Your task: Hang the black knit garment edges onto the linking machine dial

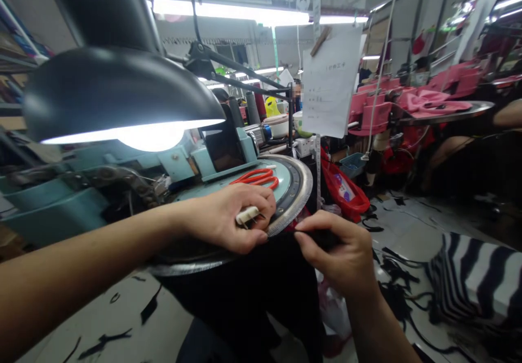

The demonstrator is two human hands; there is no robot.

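Observation:
My left hand [228, 219] rests at the near rim of a round toothed dial [304, 189], its fingers curled around a small white-handled tool [247, 215] with thin metal prongs. Black fabric [248, 292] hangs down from the dial's rim below the hand. To the right, my right hand [340, 246] pinches with thumb and forefinger at the upper right edge of that black fabric. The fingertips sit just off the rim. Scissors with orange handles [261, 177] lie on the dial's pale green top, behind my left hand.
A black lamp [122, 91] hangs low at the upper left, lit. A written paper sheet [332, 80] hangs behind the dial. Pink machines [371, 110] and another person's arm [508, 115] are at the right. Striped fabric [477, 276] and dark scraps lie on the floor.

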